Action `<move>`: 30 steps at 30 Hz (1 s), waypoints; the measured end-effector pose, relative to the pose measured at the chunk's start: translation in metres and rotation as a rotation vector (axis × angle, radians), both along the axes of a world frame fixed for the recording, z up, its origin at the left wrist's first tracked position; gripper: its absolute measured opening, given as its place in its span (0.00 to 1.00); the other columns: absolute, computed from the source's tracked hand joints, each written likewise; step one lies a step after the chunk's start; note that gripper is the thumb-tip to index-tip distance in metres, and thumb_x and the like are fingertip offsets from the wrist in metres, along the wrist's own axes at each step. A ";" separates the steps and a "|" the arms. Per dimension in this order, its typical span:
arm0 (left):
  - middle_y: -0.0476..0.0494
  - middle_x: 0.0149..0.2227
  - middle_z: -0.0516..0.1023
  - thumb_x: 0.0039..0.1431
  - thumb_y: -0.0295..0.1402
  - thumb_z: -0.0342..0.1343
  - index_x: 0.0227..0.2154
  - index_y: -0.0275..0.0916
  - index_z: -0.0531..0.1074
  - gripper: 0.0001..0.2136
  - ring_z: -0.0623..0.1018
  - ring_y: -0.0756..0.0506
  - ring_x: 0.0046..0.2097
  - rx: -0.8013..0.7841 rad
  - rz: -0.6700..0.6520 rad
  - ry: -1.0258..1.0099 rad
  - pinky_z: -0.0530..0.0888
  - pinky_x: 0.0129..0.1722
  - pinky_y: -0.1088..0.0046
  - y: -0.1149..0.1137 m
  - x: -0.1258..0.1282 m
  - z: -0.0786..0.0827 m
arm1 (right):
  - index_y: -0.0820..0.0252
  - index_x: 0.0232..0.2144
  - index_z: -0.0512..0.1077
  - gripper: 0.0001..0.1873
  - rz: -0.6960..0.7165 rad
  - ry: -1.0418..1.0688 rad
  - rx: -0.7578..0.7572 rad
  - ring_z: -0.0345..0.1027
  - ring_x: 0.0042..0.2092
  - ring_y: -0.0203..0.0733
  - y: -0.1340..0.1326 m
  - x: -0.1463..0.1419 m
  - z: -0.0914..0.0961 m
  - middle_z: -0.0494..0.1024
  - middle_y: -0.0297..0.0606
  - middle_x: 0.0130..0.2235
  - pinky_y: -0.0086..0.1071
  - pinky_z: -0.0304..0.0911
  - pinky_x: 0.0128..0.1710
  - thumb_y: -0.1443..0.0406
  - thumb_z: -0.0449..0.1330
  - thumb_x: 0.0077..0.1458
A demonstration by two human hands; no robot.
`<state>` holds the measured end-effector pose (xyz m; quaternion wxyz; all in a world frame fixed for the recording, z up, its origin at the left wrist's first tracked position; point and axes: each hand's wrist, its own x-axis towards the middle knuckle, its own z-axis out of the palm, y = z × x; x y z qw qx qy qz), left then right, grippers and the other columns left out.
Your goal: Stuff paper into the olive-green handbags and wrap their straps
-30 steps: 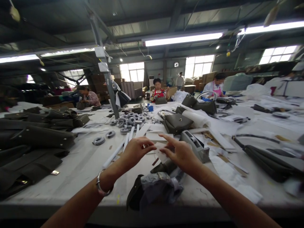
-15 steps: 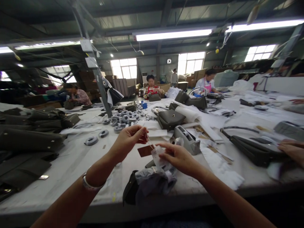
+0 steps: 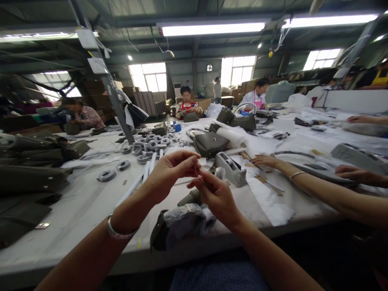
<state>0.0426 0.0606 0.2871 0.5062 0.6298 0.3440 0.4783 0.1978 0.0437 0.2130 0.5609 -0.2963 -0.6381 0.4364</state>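
My left hand (image 3: 169, 169) and my right hand (image 3: 214, 194) meet above the table's front edge, fingertips pinched together on a small thin clear piece, maybe tape or a thread; I cannot make it out. Below them lies a dark olive bag piece (image 3: 159, 236) stuffed with grey wrapping paper (image 3: 188, 220). A grey tape dispenser (image 3: 230, 169) stands just beyond my right hand. White strips (image 3: 145, 178) lie to the left of my left hand.
Stacked olive bags (image 3: 33, 173) fill the left. Grey tape rolls (image 3: 148, 147) and an olive handbag (image 3: 210, 143) sit behind. A co-worker's two arms (image 3: 303, 178) reach in from the right. Other people sit at the far end. A pole (image 3: 112, 97) rises from the table.
My hands drew together and rose slightly; the brown and white slips seen between them are no longer visible. The view swung right, and a co-worker's arms came onto the table.
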 end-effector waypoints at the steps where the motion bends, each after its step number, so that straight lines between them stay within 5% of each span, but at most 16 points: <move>1: 0.46 0.32 0.79 0.57 0.42 0.62 0.40 0.37 0.75 0.14 0.79 0.47 0.34 -0.009 -0.002 0.005 0.78 0.40 0.68 -0.001 -0.003 -0.003 | 0.59 0.53 0.71 0.20 0.025 0.056 -0.052 0.76 0.38 0.41 -0.005 0.002 -0.005 0.81 0.38 0.36 0.35 0.73 0.40 0.56 0.59 0.62; 5: 0.44 0.34 0.80 0.58 0.43 0.62 0.41 0.37 0.76 0.15 0.80 0.46 0.35 -0.085 -0.070 0.143 0.78 0.40 0.68 -0.004 -0.023 -0.025 | 0.60 0.47 0.74 0.20 0.098 0.138 -0.310 0.73 0.26 0.36 -0.031 0.014 -0.030 0.81 0.39 0.33 0.23 0.63 0.19 0.53 0.62 0.58; 10: 0.42 0.33 0.81 0.60 0.46 0.56 0.38 0.36 0.77 0.17 0.79 0.45 0.35 -0.069 -0.085 0.573 0.76 0.36 0.70 0.000 -0.056 -0.059 | 0.65 0.35 0.77 0.24 0.199 -0.079 -0.601 0.68 0.18 0.32 -0.055 0.012 -0.071 0.79 0.39 0.26 0.22 0.59 0.16 0.48 0.60 0.57; 13: 0.45 0.32 0.81 0.59 0.43 0.56 0.35 0.38 0.79 0.14 0.78 0.47 0.33 -0.038 -0.141 0.815 0.73 0.35 0.73 0.004 -0.067 -0.067 | 0.64 0.29 0.76 0.26 0.167 -0.170 -0.618 0.66 0.16 0.34 -0.055 0.000 -0.086 0.74 0.34 0.18 0.23 0.58 0.15 0.46 0.57 0.58; 19: 0.45 0.36 0.82 0.54 0.38 0.58 0.41 0.38 0.80 0.14 0.77 0.45 0.38 -0.083 -0.277 0.802 0.72 0.39 0.74 0.012 -0.069 -0.064 | 0.62 0.29 0.77 0.22 -0.019 -0.126 -0.440 0.70 0.20 0.36 -0.038 -0.020 -0.075 0.77 0.34 0.20 0.25 0.64 0.20 0.50 0.56 0.60; 24: 0.47 0.35 0.80 0.52 0.40 0.61 0.48 0.38 0.77 0.20 0.74 0.48 0.32 -0.199 -0.367 0.688 0.69 0.32 0.76 0.016 -0.069 -0.062 | 0.61 0.29 0.78 0.21 -0.031 -0.136 -0.421 0.69 0.18 0.37 -0.031 -0.025 -0.061 0.77 0.34 0.19 0.25 0.62 0.17 0.51 0.57 0.60; 30: 0.47 0.28 0.76 0.46 0.43 0.67 0.30 0.34 0.79 0.16 0.71 0.49 0.30 -0.247 -0.336 0.543 0.68 0.31 0.75 0.020 -0.063 -0.075 | 0.61 0.28 0.78 0.24 0.045 -0.131 -0.485 0.69 0.18 0.39 -0.027 -0.024 -0.060 0.78 0.38 0.20 0.28 0.63 0.17 0.47 0.58 0.56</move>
